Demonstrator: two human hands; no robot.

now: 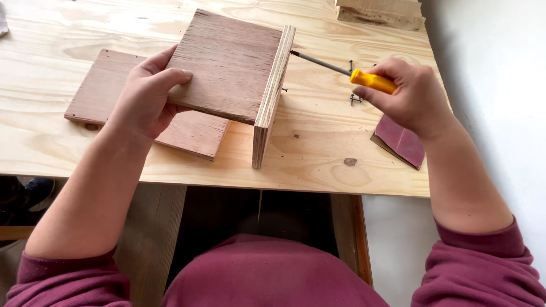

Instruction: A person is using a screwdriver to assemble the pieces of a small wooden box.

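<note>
On the pale plywood counter (318,153), seen from the head camera, two reddish-brown boards are joined at a right angle. The upper board (227,65) is held tilted above the counter, and its right edge is butted against an upright board (273,96) that stands on its long edge, the layered plywood edge being turned to the camera. The left hand (145,96) is closed on the left edge of the upper board, with the thumb laid on top and the fingers curled beneath. A second flat board (114,94) is seen lying under that hand, flat on the counter and partly covered by the tilted one.

A screwdriver (347,71) with a yellow handle is gripped in the right hand (412,96), the fingers being wrapped shut around the handle. Its dark shaft is pointed left, and the tip is set against the outer face of the upright board near its top. A few loose screws (355,99) are scattered just beside the right hand, and a piece of dark red sandpaper (401,142) lies partly under the wrist. Wooden blocks (378,12) are left at the far edge.
</note>
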